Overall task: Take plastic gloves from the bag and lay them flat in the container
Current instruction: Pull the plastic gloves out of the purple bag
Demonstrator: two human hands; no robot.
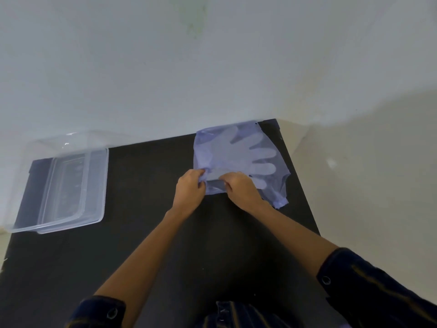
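A thin bluish plastic bag (pixel 208 147) lies flat at the far right of the black table (pixel 146 228). Through it shows the pale shape of the plastic gloves (pixel 246 152), fingers pointing right. My left hand (pixel 190 188) pinches the bag's near left edge. My right hand (pixel 241 188) pinches the plastic at the bag's near opening, close beside the left; I cannot tell whether it holds the bag or a glove. A clear plastic container (pixel 94 185) sits open at the far left of the table, nothing visible inside it.
A pale wall (pixel 165 67) rises right behind the table's far edge. The table's right edge (pixel 305 204) runs close past the bag, with pale floor beyond. Dark striped sleeves cover my forearms near the bottom of the view.
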